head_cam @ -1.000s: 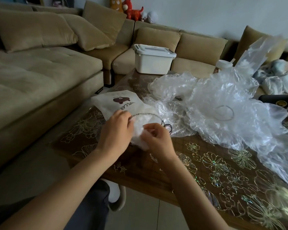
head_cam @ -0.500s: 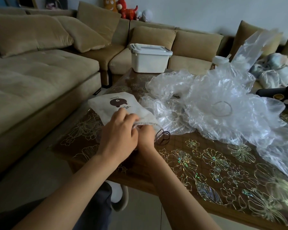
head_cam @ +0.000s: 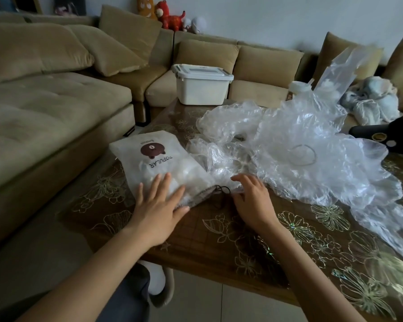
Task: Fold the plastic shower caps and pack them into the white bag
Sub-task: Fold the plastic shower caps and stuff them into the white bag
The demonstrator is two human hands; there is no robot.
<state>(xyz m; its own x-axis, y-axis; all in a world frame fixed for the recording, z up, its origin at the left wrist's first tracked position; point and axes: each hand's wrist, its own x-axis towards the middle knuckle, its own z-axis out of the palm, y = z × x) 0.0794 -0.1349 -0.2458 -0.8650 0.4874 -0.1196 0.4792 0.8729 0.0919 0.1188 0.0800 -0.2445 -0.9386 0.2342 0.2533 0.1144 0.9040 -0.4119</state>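
The white bag [head_cam: 158,163] lies flat on the table [head_cam: 242,240], its length running away from the person, with its gathered mouth and dark drawstring [head_cam: 221,194] at the near end. The left hand [head_cam: 159,205] presses flat on the bag's near half, fingers straight and spread, gripping nothing. The right hand [head_cam: 251,201] is just right of the bag's mouth, fingers relaxed and empty. The loose shower caps [head_cam: 312,149] are heaped to the right of the bag, nearest the right hand, so that hand looks best placed to take the next one.

White bag [head_cam: 154,163] flat on table; clear shower caps [head_cam: 312,154] heaped beside.
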